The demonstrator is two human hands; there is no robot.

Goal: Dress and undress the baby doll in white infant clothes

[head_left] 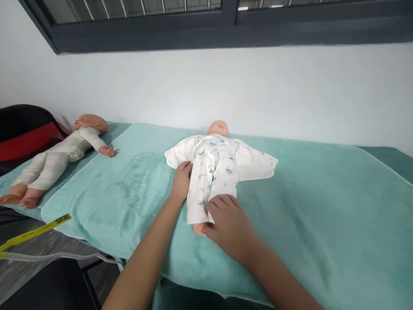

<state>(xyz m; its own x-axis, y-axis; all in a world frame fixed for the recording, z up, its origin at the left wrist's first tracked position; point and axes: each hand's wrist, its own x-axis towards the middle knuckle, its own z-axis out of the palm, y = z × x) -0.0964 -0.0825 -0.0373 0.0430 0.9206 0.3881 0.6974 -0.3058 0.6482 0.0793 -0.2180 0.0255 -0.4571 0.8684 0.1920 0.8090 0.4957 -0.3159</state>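
I saw doll (217, 128) in white printed clothes (213, 172) on green cloth (306, 206), mid-frame. L hand (183, 178) was at its side, R hand (230, 224) over trouser hem (195, 220), lower ctr; couldn't tell if either gripped.

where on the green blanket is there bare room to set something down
Widest: on the blanket, right of the dressed doll and right hand. Another: between left hand and the other doll. Crowded: around the white garment's lower half, where both hands are.

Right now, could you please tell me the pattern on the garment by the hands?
The garment is white with small teal prints, as the head view shows.
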